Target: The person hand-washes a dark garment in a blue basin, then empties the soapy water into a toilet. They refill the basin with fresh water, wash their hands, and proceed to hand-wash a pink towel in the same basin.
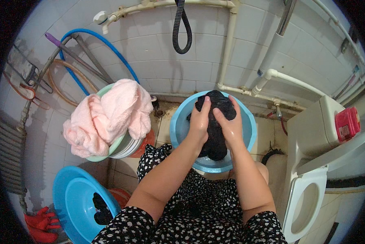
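**While both hands are working a dark garment over the basin**

While the white tiled wall (158,53) and its pipes are taking up most of the view, the toilet (308,171) is sitting at the person's right with its seat down, and a red container (347,123) is resting on the tank, out of the splash zone I'd guess. Over on the left, a big blue basin (74,199) is leaning near the floor with something small and dark lying in it, probably parked there as a second tub. Above it, a pink towel (105,116) is draping over a stack of pale bowls, likely keeping dry up there.

Dead centre, the light blue basin (247,130) is sitting right in front of the knees, close enough that both arms are reaching it without stretching. The black garment (217,142) is bunching up inside it, its upper end lifted toward the far rim and the rest hanging down into the bowl, so drips are falling back in.

The left hand (199,122) is clamping the cloth with fingers curled around it, thumb side up. The right hand (230,126) is gripping the same bundle just beside it, fingers closed on the fabric, the two hands nearly touching, which looks like a scrubbing hold. Red gloves (40,223) are lying unused at the lower left.
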A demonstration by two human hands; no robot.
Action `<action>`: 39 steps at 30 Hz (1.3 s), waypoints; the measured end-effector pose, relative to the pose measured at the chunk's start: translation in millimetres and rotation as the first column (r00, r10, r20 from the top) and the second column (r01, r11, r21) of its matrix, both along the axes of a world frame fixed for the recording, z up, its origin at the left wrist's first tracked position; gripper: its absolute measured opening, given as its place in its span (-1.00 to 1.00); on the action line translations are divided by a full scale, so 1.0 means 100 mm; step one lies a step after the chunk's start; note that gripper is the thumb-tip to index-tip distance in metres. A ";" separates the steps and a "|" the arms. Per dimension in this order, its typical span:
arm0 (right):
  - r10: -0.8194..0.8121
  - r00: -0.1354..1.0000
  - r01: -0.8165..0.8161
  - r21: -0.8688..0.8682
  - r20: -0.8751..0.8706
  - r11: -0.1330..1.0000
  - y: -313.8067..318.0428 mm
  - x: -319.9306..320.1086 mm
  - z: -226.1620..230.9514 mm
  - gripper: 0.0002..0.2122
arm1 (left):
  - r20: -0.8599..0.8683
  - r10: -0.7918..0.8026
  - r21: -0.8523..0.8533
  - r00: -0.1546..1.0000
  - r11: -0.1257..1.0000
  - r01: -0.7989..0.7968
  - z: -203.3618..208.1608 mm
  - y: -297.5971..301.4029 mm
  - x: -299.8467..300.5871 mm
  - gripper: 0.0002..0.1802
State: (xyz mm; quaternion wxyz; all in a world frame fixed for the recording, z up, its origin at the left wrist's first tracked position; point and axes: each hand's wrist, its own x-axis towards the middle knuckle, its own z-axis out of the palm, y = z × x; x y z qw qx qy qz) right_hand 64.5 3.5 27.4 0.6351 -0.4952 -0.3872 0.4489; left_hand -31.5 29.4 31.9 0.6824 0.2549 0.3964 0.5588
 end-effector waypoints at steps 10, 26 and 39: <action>0.064 0.959 -0.070 -0.014 -0.278 0.997 -0.01 0.10 0.04 -0.67 | 0.026 -0.121 -0.060 0.992 0.991 0.123 0.01 0.01 0.02 -0.39; 0.072 0.867 -0.143 -0.107 -0.493 0.984 0.04 0.12 0.03 -0.71 | 0.172 -0.121 0.058 0.978 0.992 0.112 -0.07 -0.04 0.00 -0.49; 0.075 0.876 -0.150 -0.123 -0.476 0.981 0.04 0.19 0.02 -0.72 | 0.150 -0.101 0.100 0.983 0.991 0.087 -0.06 -0.09 0.05 -0.51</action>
